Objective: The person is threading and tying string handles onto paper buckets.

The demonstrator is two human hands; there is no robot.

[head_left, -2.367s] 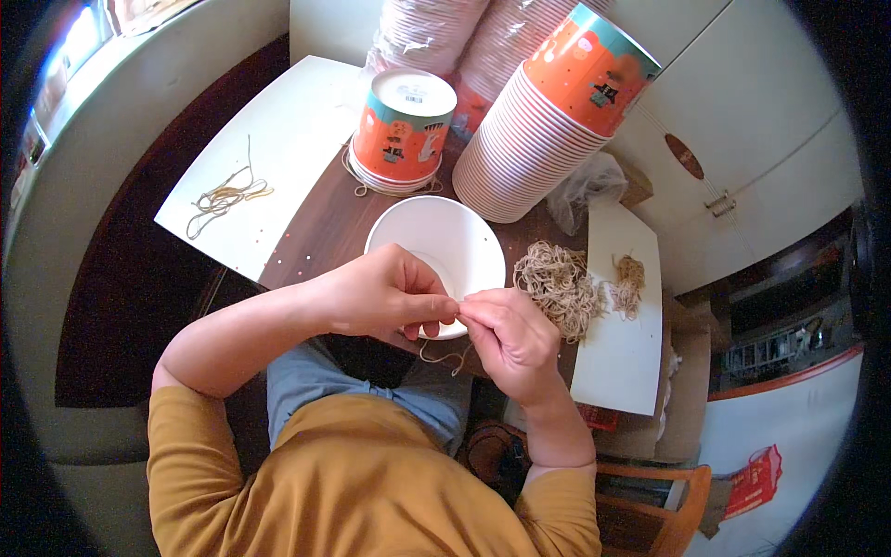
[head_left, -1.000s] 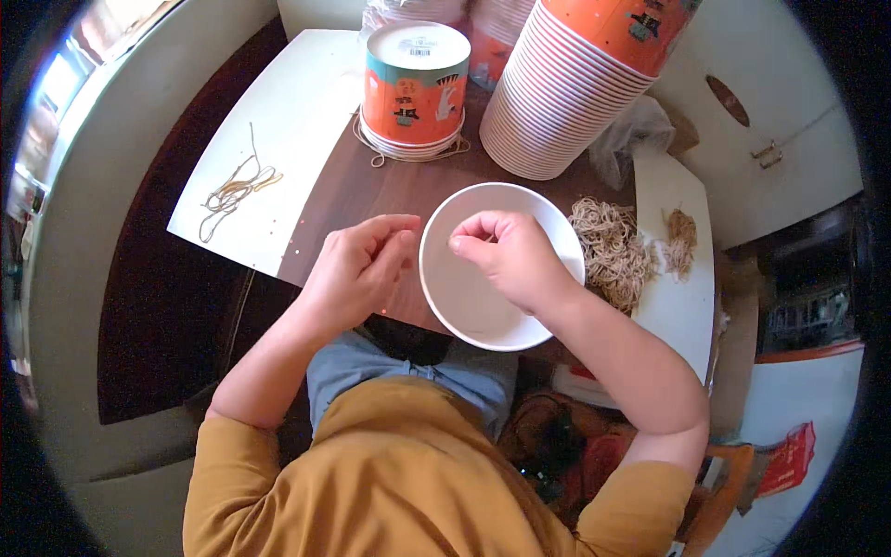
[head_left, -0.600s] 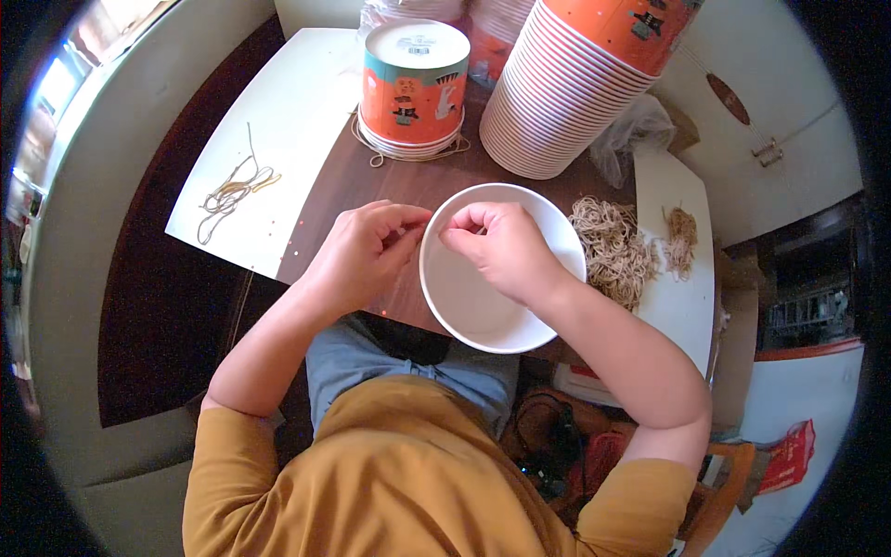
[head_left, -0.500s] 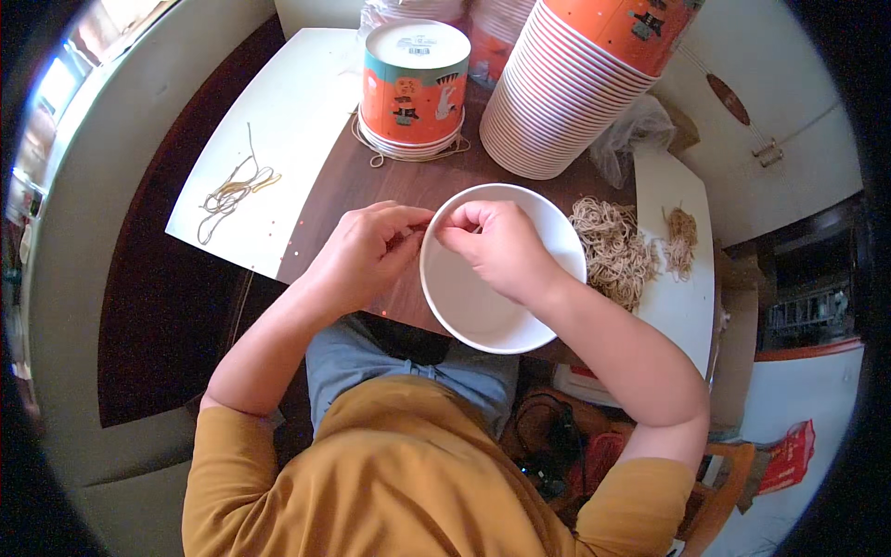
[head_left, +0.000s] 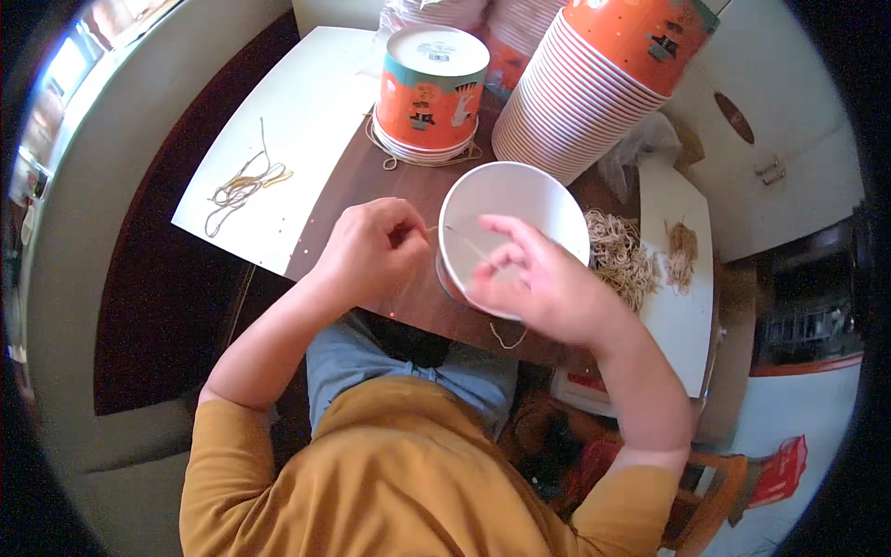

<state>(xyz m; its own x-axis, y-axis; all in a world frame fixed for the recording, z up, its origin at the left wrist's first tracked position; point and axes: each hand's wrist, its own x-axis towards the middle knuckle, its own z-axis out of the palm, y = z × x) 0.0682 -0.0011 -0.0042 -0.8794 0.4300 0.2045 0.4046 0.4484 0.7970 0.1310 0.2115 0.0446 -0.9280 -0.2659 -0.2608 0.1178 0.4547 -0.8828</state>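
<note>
Overlapping the open tub, the right hand looks blurred.

Moderately bright, lit chiefly from the upper left; blown out to near white at the window. Pale along the white left end of the tabletop, deeply shadowed beneath. Motion-blurred at the right hand; clearer at the left hand. Grainy in the dark panel at left. Fisheye-bent toward the rim, blacked out at the corners.
</note>
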